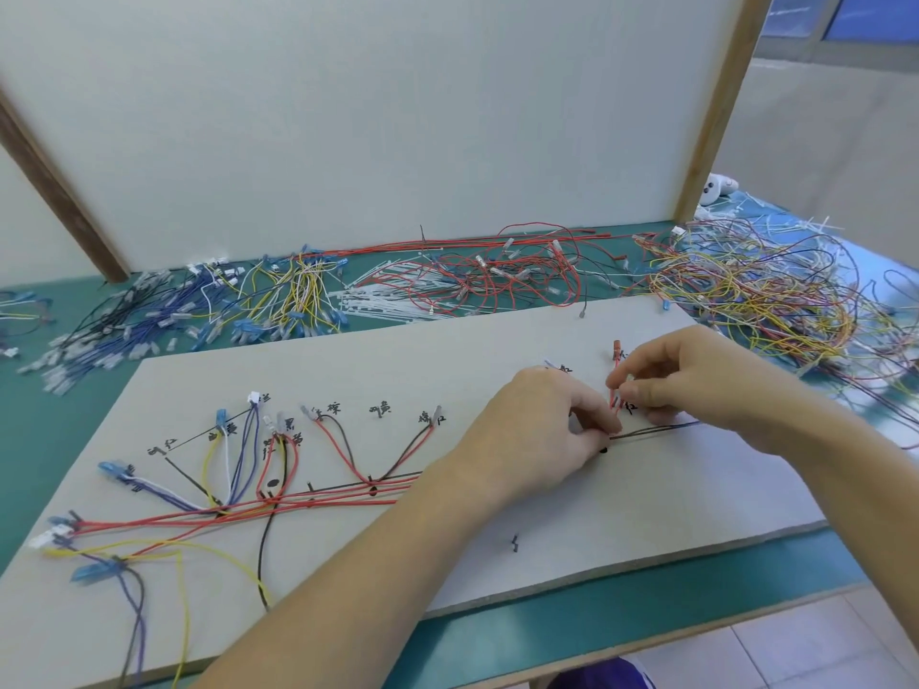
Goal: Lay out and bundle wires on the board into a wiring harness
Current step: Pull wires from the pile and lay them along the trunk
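A grey harness board (572,519) with hand-drawn routes and labels lies on the green table. Red, black, yellow, blue and white wires (298,502) run along its left half and fan out to labelled pegs. My left hand (542,430) holds the wire bundle down near the board's middle, fingers curled on the red and black wires. Just to its right, my right hand (686,385) pinches a short red wire (615,390) whose red terminal stands by a peg. A dark wire (661,430) runs on to the right under that hand.
Loose stock lies behind the board: blue wires (124,325), yellow wires (298,295), white cable ties (388,295), red wires (502,276) and a tangled mixed pile (776,295) at right. A white partition (398,116) with wooden posts closes the back.
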